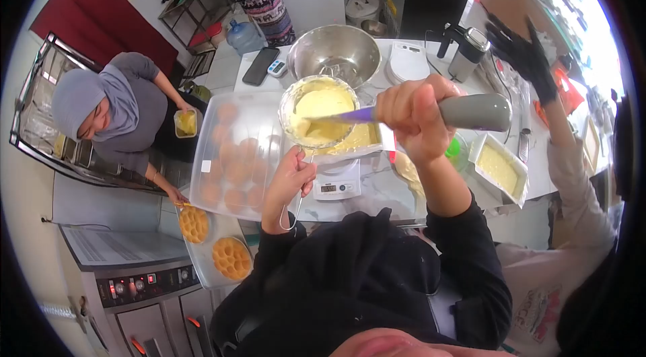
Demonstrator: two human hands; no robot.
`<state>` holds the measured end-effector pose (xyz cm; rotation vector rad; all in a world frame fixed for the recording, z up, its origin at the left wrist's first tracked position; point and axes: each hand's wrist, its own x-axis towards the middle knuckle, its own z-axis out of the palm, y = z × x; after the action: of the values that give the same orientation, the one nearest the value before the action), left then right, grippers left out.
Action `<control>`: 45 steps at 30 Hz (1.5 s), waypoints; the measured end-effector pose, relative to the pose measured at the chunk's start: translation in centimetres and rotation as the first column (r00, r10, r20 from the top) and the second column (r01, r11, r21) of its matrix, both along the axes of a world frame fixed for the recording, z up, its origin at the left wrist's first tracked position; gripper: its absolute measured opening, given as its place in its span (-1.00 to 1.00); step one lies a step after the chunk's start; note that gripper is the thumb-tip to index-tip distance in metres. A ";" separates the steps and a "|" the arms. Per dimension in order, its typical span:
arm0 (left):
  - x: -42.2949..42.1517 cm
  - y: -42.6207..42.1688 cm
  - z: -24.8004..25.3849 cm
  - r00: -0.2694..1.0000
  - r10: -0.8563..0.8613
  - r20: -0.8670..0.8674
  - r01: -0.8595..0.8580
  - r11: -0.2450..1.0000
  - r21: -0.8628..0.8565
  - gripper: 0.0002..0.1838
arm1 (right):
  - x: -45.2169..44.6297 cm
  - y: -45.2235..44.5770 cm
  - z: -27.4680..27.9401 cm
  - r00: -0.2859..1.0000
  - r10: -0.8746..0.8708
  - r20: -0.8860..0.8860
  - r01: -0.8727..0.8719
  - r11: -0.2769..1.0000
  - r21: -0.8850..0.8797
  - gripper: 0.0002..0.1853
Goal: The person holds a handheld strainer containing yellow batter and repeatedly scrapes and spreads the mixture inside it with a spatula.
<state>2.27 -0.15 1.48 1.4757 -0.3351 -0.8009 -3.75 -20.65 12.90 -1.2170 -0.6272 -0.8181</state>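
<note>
My left hand is closed round the wire handle of a round sieve, which holds pale yellow batter. In my right hand is a spatula with a grey handle and a purple shaft, its tip in the batter. Below the sieve, a lined rectangular pan with yellow batter rests on a white digital scale. Behind the sieve stands a steel bowl with a whisk inside.
Left of the sieve is a clear-lidded box of round items. A second batter pan, a hand mixer and another scale are on the right. Co-workers stand left and behind; a black-gloved hand reaches in at right.
</note>
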 end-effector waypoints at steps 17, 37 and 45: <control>-2.0 -1.0 0.1 0.998 0.057 0.000 -0.056 0.997 -0.048 -0.78 | 3.8 3.1 -3.4 0.930 -0.364 -0.047 0.366 0.926 0.087 -0.74; -0.8 -0.7 -0.7 0.999 0.031 -0.022 -0.032 0.997 -0.071 -0.75 | 1.5 2.1 -1.7 0.960 -0.191 -0.204 0.168 0.978 -0.121 -0.71; -1.2 -0.5 -1.1 1.000 0.012 -0.013 -0.012 1.000 -0.012 -0.77 | 1.5 4.2 -0.9 0.936 -0.317 -0.152 0.322 0.947 0.005 -0.66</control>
<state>1.12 -0.68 0.37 1.4597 -0.3203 -0.7978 -2.25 -16.41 11.96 -1.3596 -0.2953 -0.9919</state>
